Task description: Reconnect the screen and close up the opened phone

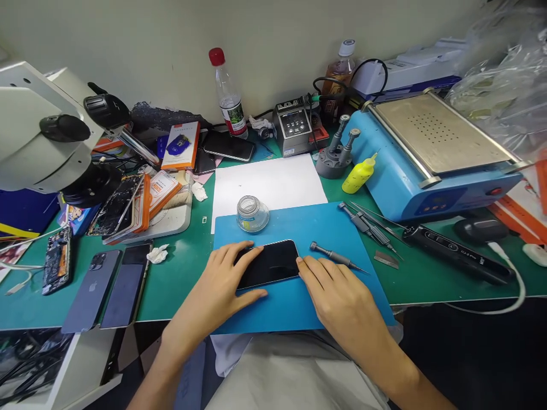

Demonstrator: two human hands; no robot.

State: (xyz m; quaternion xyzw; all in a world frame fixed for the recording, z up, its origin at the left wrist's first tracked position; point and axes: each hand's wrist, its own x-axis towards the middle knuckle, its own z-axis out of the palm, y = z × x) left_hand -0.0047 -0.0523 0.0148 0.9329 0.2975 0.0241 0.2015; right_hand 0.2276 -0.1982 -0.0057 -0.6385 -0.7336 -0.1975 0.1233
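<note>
A smartphone (273, 264) lies screen up, its screen dark, on a blue mat (282, 310). My left hand (224, 276) spans the phone's left end, fingers at its far edge and thumb along the near side, steadying it. At the phone's right end, my right hand (335, 290) has its fingertips pinched together against the edge. Whatever those fingers may hold is hidden. Just beyond my right hand lies a grey screwdriver (337, 257). Behind the phone, a clear round glass jar (252, 214) stands partly on the mat.
To the right are more screwdrivers (370, 228), a yellow bottle (359, 173), a blue heating plate machine (427, 154) and a black pen-shaped tool (457, 253). A microscope (64, 131) overhangs the left side. Two phones (96, 290) lie near the front edge. A soldering station (294, 128) stands behind.
</note>
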